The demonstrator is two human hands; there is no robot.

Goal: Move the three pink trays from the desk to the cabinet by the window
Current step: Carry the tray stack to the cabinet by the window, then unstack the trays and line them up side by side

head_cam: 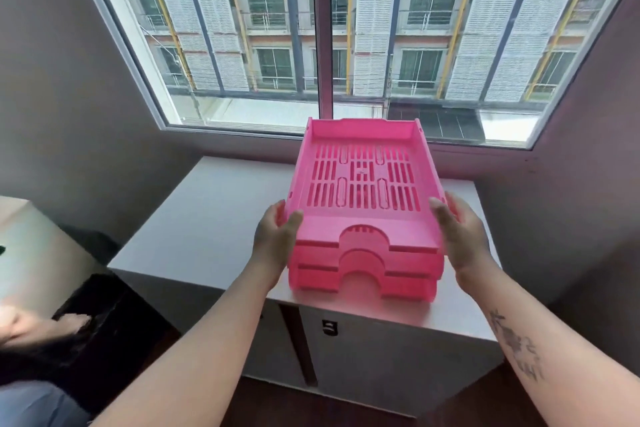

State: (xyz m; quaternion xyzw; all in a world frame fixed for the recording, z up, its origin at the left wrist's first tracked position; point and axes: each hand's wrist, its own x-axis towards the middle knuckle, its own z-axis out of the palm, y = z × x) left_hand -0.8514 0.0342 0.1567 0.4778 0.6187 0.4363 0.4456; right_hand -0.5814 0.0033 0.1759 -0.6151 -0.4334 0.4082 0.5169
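Pink trays [363, 204], three nested in one stack, sit between the two hands, over the white top of the cabinet [207, 218] below the window [322, 38]. The left hand [277, 239] clasps the stack's near left corner, thumb over the rim; the right hand [460, 232] clasps the near right corner the same way. The stack's near edge looks down on the cabinet top, though whether the far end rests or is tilted up I cannot tell. This seems the placing step, nearly done. The next move, I judge, calls for settling the stack flat, away from the front edge, then loosening both hands outward.
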